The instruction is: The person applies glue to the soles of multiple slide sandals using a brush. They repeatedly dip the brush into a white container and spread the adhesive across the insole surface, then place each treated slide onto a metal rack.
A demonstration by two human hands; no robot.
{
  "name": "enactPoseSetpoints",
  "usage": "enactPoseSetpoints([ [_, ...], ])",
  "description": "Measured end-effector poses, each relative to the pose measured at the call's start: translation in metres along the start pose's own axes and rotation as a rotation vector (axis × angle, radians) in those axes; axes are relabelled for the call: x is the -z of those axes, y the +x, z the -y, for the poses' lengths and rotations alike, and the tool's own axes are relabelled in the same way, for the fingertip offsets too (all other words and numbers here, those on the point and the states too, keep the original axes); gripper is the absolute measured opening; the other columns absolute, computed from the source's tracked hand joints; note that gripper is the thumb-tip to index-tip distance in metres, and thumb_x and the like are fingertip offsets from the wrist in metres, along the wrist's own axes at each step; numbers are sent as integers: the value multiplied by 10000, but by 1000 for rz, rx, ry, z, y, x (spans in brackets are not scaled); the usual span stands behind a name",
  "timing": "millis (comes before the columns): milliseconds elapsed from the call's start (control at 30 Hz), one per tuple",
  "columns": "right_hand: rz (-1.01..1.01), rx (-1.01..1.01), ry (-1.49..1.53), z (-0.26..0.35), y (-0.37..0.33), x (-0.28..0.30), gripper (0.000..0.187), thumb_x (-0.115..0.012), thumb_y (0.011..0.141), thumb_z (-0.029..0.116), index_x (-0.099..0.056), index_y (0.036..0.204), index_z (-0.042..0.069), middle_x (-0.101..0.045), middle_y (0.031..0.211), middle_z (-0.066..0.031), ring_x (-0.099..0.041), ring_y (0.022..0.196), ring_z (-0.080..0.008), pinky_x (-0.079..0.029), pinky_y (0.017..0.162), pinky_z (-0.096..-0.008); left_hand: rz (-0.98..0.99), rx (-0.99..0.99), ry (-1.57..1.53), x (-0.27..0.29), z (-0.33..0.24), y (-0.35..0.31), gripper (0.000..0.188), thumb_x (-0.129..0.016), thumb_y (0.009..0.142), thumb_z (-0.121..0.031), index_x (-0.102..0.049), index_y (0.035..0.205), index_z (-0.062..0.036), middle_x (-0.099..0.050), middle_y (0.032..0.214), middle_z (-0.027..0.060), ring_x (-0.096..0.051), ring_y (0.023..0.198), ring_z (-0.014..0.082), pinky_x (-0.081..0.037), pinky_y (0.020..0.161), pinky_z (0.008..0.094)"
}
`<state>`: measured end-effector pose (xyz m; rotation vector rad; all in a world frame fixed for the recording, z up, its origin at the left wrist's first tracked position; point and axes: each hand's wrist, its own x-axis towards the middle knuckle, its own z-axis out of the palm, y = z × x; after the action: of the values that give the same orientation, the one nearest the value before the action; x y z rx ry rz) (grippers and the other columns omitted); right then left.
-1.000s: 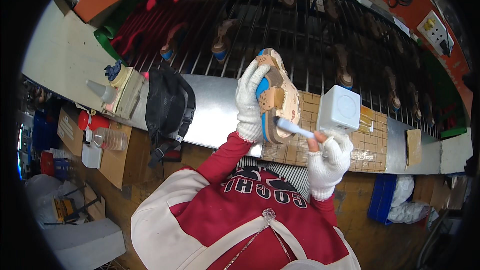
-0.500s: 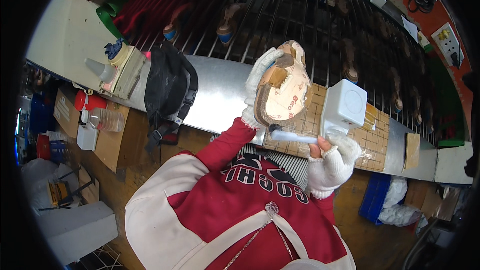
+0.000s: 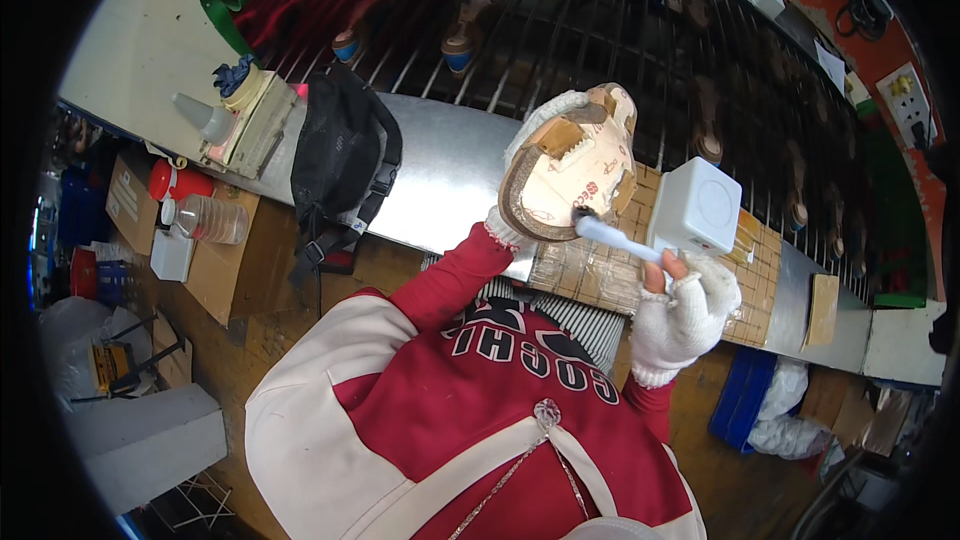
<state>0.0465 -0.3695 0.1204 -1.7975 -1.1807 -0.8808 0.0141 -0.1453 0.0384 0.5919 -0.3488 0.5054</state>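
Note:
My left hand [image 3: 541, 123], in a white knitted glove, grips an unfinished shoe [image 3: 600, 162] with its pale underside facing up. That underside has brown pieces along the strap edges and small red print; a brown rim runs round it. The glove's fingers wrap the far left side, and the shoe covers the palm. My right hand [image 3: 690, 312], gloved with bare fingertips, pinches a brush [image 3: 622, 241] by its white handle. The dark bristles touch the near part of the underside. Just beyond my right hand stands a white box-shaped container [image 3: 697, 205] with a round mark on top.
Taped cardboard [image 3: 585, 277] covers part of the metal bench [image 3: 440, 155]. Beyond runs a rack of metal rods [image 3: 545, 60] bearing several shoes. A black bag [image 3: 345, 155] lies to the left, near a clear plastic bottle [image 3: 215, 219]. A blue crate [image 3: 742, 400] is at lower right.
The brush has moved up from the shoe's near edge onto its underside, and my right hand has shifted slightly right. The shoe has tilted and moved a little right in my left hand.

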Motion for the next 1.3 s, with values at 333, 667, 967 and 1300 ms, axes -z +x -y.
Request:
enactPoseSetpoints([
  [333, -18, -94, 4, 3, -7, -2, 307, -897, 699, 75, -768, 978, 83, -693, 969, -73, -617, 923, -278, -483, 833, -401, -8, 72, -162, -5, 2, -7, 634, -561, 1046, -341, -310, 1565, -79, -433, 1551, 178, -491, 1399, 308, -477, 1127, 485],
  [667, -22, -95, 138, -5, -15, -6, 319, -898, 685, 70, -771, 976, 108, -675, 955, -64, -612, 906, -271, -475, 840, -413, -17, 153, -227, -12, 9, -9, 681, -610, 1019, -343, -303, 1568, -84, -437, 1545, 176, -488, 1396, 305, -457, 1145, 477],
  [967, 14, -138, 189, -4, -24, -2, 293, -899, 685, 95, -761, 943, 104, -678, 954, -72, -625, 898, -271, -474, 847, -397, -68, 278, -362, -21, 9, -10, 725, -653, 995, -346, -297, 1571, -87, -442, 1540, 174, -486, 1393, 302, -439, 1162, 470],
  [1300, 236, -600, -106, -63, -76, 65, 140, -821, 789, 172, -722, 820, 78, -673, 849, -47, -600, 824, -237, -411, 781, -371, -476, -79, 464, -46, -9, -10, 1031, -710, 721, -563, -313, 1573, -139, -461, 1511, 96, -497, 1350, 306, -417, 1149, 524],
])
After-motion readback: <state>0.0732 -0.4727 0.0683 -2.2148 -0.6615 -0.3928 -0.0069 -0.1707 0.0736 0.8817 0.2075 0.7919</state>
